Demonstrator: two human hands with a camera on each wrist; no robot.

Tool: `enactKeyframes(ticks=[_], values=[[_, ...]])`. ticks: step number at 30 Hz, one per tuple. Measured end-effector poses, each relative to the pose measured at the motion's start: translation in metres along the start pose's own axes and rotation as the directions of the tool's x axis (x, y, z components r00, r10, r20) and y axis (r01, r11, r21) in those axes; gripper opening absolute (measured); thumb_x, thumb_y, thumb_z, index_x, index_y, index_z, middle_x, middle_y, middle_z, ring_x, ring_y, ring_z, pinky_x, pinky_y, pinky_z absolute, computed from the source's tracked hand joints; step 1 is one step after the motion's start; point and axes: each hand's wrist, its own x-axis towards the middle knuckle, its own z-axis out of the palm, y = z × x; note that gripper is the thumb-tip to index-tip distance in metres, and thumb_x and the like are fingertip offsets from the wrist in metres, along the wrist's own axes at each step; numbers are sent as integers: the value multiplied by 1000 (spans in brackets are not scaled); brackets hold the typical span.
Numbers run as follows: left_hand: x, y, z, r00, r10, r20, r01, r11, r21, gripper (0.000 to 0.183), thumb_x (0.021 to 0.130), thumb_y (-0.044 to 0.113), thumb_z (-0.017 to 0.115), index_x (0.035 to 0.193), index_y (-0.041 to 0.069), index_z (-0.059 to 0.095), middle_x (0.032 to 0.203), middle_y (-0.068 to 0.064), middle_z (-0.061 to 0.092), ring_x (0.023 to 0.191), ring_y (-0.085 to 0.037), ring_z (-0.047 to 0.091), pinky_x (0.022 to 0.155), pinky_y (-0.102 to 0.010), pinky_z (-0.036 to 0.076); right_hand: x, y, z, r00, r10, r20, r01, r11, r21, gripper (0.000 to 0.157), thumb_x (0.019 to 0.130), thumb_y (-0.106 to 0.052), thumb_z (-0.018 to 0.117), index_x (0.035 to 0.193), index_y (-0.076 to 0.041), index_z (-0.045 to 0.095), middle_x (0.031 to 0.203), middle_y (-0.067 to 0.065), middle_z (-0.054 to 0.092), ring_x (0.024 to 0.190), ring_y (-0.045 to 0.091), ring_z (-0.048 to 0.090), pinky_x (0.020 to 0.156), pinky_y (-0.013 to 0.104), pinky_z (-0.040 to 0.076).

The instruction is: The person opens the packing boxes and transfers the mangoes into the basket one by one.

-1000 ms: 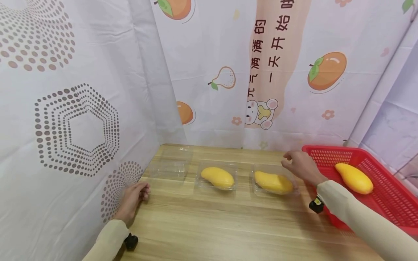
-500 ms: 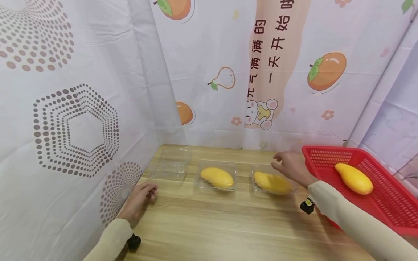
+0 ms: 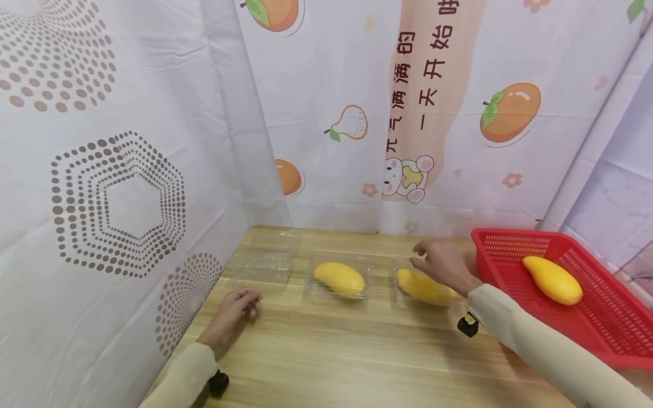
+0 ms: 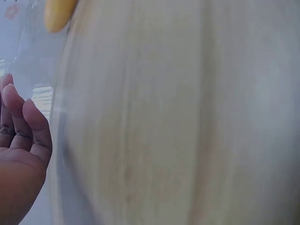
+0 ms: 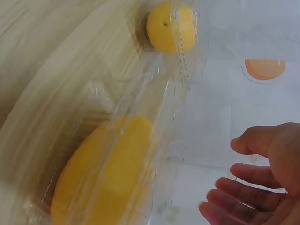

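Observation:
My right hand (image 3: 442, 265) hovers over the right-hand clear plastic box (image 3: 395, 288), where a yellow mango (image 3: 425, 288) lies. Its fingers are spread and hold nothing in the right wrist view, beside the boxed mango (image 5: 103, 178). Another mango (image 3: 339, 278) lies in the middle clear box (image 3: 368, 263). At the left, my left hand (image 3: 233, 316) is close over the table, in front of a third clear box (image 3: 262, 266) without fruit, its lid raised. The left wrist view shows its loosely bent fingers (image 4: 37, 119) with nothing between them.
A red perforated basket (image 3: 607, 334) with one mango (image 3: 552, 279) stands at the right. Printed cloth (image 3: 326, 187) hangs behind the wooden table (image 3: 326, 362), and a dotted cloth (image 3: 138, 306) borders its left side.
My right hand has moved left, away from the basket and over the right-hand box. The left hand has shifted right along the table. Boxes and mangoes have stayed in place.

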Motion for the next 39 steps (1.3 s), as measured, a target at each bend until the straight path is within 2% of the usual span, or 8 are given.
enactKeyframes(ticks=[6,11,18,26,33,39], values=[[1,2,13,999,-3,35,2,1000,18,31,106,19,58,111,-11,64,90,-12,65,72,-16,55,64,-27,51,-1,-9,5,999,0,37,-1,1000,28,33,97,-25,71,121,-2,71,112,12,72,96,29,67,84,49,58],[1,0,25,996,-3,85,1,1000,20,30,105,19,59,111,-10,64,91,-13,66,72,-17,56,65,-28,52,1,-19,14,999,-8,40,6,999,49,32,96,-25,71,119,-2,73,107,9,73,95,27,66,85,47,58],[4,-1,34,993,22,118,-27,999,41,32,107,19,56,113,-11,63,90,-14,66,71,-16,55,63,-27,51,6,-35,25,994,-108,-7,108,992,59,26,95,-22,72,111,-1,75,102,9,74,89,24,68,81,44,58],[7,2,41,988,31,153,-39,998,47,31,109,18,53,114,-11,63,91,-15,66,70,-16,55,63,-26,50,8,-53,32,978,-202,-45,205,976,71,23,94,-16,74,109,0,75,105,11,74,87,23,69,77,41,59],[12,1,50,986,10,167,-20,998,60,30,107,19,56,113,-9,64,90,-13,66,69,-15,56,63,-26,50,9,-69,39,970,-242,-34,244,964,107,22,94,-18,75,109,-3,75,104,8,74,85,23,69,75,38,58],[18,4,57,983,27,181,-37,998,55,37,106,27,60,116,-8,64,93,-14,66,73,-17,56,64,-27,51,14,-80,47,961,-274,-33,276,955,111,21,93,-18,75,109,-4,75,103,9,74,86,25,69,75,37,57]])
